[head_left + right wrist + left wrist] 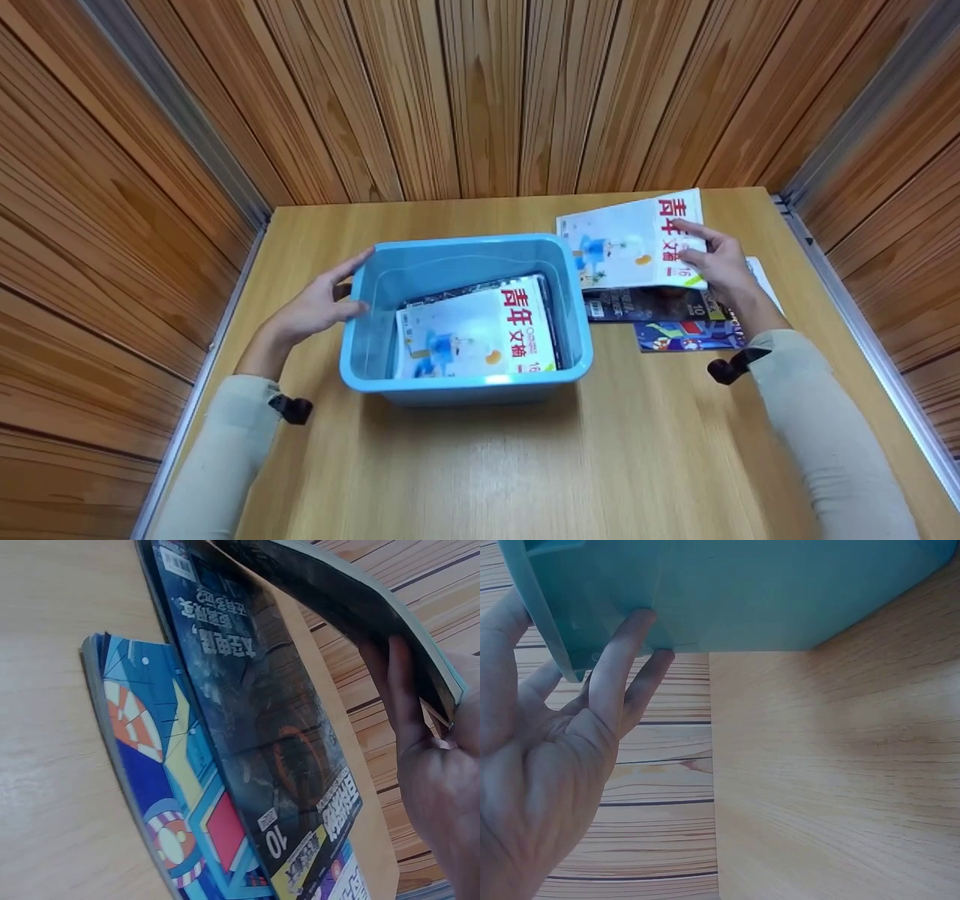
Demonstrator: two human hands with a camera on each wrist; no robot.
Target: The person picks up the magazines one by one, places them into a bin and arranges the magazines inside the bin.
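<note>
From the head view we see the left hand (pixel 319 307) resting straight fingers on the blue bin (pixel 360 360) at frame centre, a magazine lying inside. Right of it, the right hand (pixel 716 262) pinches the white magazine (pixel 626 240) lifted off the stack (pixel 675 322). The right-wrist view alone shows us its dark underside (pixel 330 585) above the stack's dark cover (pixel 262 712); the left-wrist view shows fingertips (pixel 634 622) under the bin's rim.
</note>
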